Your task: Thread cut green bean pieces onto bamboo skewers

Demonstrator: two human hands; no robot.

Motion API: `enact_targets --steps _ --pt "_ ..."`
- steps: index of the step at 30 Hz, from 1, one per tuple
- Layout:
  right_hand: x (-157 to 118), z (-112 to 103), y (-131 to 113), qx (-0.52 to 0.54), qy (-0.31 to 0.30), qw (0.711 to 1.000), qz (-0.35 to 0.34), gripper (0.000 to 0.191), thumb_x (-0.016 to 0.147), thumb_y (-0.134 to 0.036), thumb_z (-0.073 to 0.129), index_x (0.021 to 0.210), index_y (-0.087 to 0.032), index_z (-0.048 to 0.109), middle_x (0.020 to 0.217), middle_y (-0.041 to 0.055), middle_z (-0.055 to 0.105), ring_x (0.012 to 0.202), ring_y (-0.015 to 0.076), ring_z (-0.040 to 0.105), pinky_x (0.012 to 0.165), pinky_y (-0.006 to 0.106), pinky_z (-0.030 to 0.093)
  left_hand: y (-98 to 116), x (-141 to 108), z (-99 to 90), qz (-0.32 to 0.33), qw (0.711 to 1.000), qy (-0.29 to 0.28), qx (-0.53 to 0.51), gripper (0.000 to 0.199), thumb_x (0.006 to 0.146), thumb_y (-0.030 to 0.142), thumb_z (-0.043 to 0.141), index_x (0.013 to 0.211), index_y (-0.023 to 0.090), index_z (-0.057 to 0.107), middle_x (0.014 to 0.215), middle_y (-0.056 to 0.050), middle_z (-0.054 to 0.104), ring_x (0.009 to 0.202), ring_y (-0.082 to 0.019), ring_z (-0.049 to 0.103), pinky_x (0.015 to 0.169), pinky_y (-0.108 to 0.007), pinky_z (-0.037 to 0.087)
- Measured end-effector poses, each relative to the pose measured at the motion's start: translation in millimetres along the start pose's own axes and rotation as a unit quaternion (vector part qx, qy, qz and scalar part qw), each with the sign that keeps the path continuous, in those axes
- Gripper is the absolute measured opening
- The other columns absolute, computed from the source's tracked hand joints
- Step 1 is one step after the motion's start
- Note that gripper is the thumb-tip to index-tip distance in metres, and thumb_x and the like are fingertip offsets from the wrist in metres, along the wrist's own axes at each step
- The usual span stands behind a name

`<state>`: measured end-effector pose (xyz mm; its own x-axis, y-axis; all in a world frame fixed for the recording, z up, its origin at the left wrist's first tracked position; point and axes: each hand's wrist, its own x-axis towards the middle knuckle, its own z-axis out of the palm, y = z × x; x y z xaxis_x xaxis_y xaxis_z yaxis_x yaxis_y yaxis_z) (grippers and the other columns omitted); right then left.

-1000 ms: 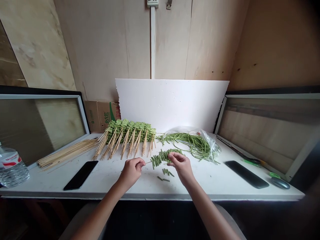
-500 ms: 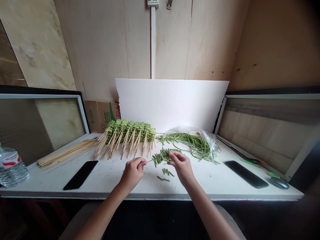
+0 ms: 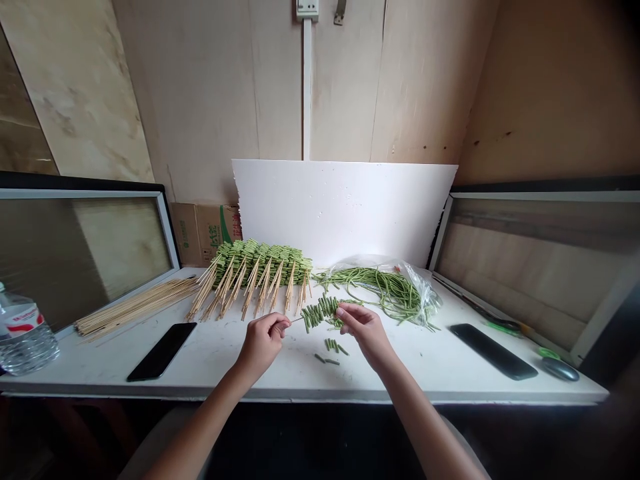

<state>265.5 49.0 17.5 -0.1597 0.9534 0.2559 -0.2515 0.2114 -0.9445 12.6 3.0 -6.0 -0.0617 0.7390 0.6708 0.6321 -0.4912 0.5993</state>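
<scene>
My left hand (image 3: pixel 265 340) is closed around the bare end of a bamboo skewer (image 3: pixel 297 320), which points to the right. Along the skewer sits a row of cut green bean pieces (image 3: pixel 319 313), threaded crosswise side by side. At the row's right end, my right hand (image 3: pixel 364 327) pinches with thumb and forefinger at a bean piece; its fingertips partly hide it. Below the hands, several loose bean pieces (image 3: pixel 332 345) lie on the white table (image 3: pixel 300 373). More cut pieces show partly behind my right hand.
Behind to the left is a stack of finished bean skewers (image 3: pixel 260 263), beside bare bamboo skewers (image 3: pixel 135 307). Long whole beans (image 3: pixel 385 283) lie in a clear bag at the back right. Phones (image 3: pixel 163 351) (image 3: pixel 493 350), a water bottle (image 3: pixel 24 333) and a mouse (image 3: pixel 560 368) sit near the sides.
Both hands and the skewer have shifted very slightly left. Their grips look the same, and the loose pieces on the table have stayed put.
</scene>
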Motion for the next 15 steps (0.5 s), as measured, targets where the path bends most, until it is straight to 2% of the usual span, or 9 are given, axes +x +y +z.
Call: enact_targets --steps 6,10,15 --pt "1.6 -2.7 -5.9 -0.017 0.011 1.0 -0.023 0.039 0.068 -0.048 0.089 0.094 -0.02 0.081 0.094 0.0067 0.075 0.072 0.0178 0.063 0.063 0.031 0.053 -2.6 -0.3 1.0 0.004 1.0 0.004 0.007 0.024 0.095 0.024 0.053 0.082 0.016 0.071 0.064 -0.002 0.065 0.054 -0.013 0.059 0.056 -0.022 0.046" --pt "3.5 -1.5 -3.5 0.053 0.044 0.997 -0.018 0.038 0.068 -0.049 0.09 0.093 -0.022 0.08 0.089 0.0059 0.074 0.083 0.0213 0.064 0.061 0.028 0.051 -2.1 -0.9 1.3 0.001 1.0 0.008 0.005 0.024 0.095 0.025 0.053 0.082 0.016 0.071 0.064 -0.002 0.067 0.056 -0.014 0.061 0.056 -0.022 0.046" --pt "4.6 0.8 1.7 0.116 0.034 0.993 0.016 0.032 0.068 -0.049 0.089 0.086 -0.024 0.08 0.093 0.0043 0.076 0.09 0.0216 0.066 0.063 0.026 0.05 -0.4 -0.9 2.1 0.001 1.0 0.0 0.001 0.023 0.095 0.024 0.053 0.082 0.017 0.071 0.064 -0.002 0.067 0.055 -0.014 0.061 0.056 -0.022 0.047"
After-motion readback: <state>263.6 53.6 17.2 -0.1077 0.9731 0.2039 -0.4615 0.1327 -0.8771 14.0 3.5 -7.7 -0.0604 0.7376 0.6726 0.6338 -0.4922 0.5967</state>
